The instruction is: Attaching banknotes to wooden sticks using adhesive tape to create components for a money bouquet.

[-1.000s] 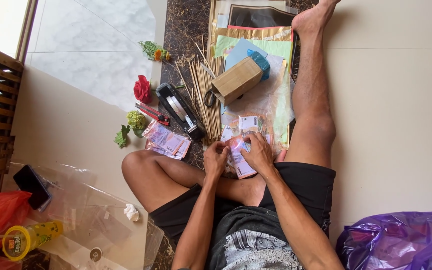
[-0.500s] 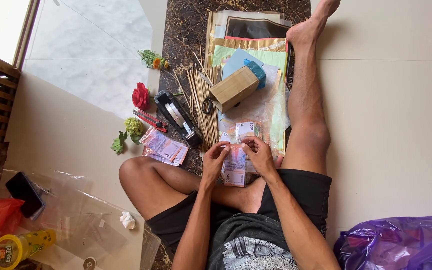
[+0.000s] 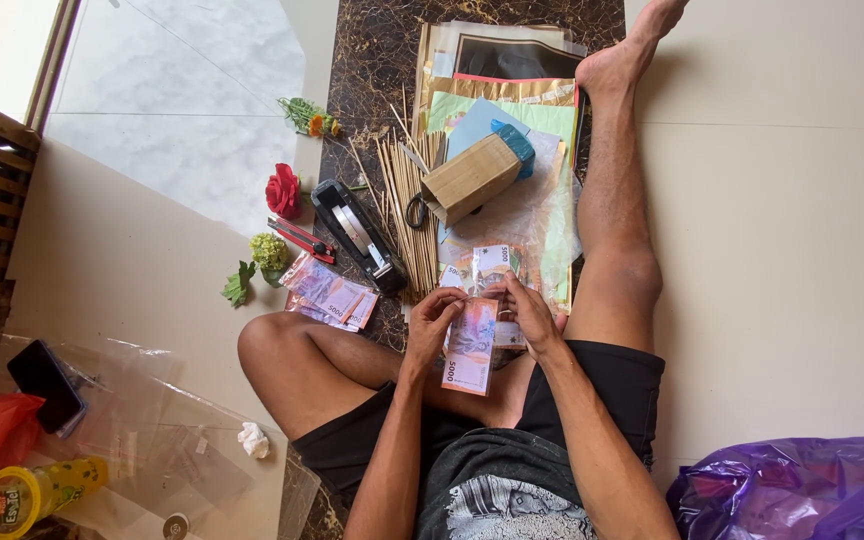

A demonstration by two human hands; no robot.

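Note:
I sit on the floor with one leg bent and the other stretched out. My left hand (image 3: 432, 320) and my right hand (image 3: 530, 312) together hold a pinkish banknote (image 3: 470, 346) upright above my lap, fingers pinching its top edge. More banknotes (image 3: 492, 262) lie just beyond my hands on clear plastic wrap. Another fanned pile of banknotes (image 3: 329, 295) rests on the floor by my bent knee.
A bundle of wooden sticks (image 3: 410, 215), scissors (image 3: 417, 212), a black stapler (image 3: 357, 233), a red cutter (image 3: 300, 238), a wooden box (image 3: 472, 178), coloured paper sheets (image 3: 497, 95), artificial flowers (image 3: 282, 190) lie ahead. A phone (image 3: 45, 385), plastic sheets and a purple bag (image 3: 802, 490) lie nearby.
Both hands have lifted a single banknote off the stack and now hold it higher and flatter toward me; the camera view has shifted slightly.

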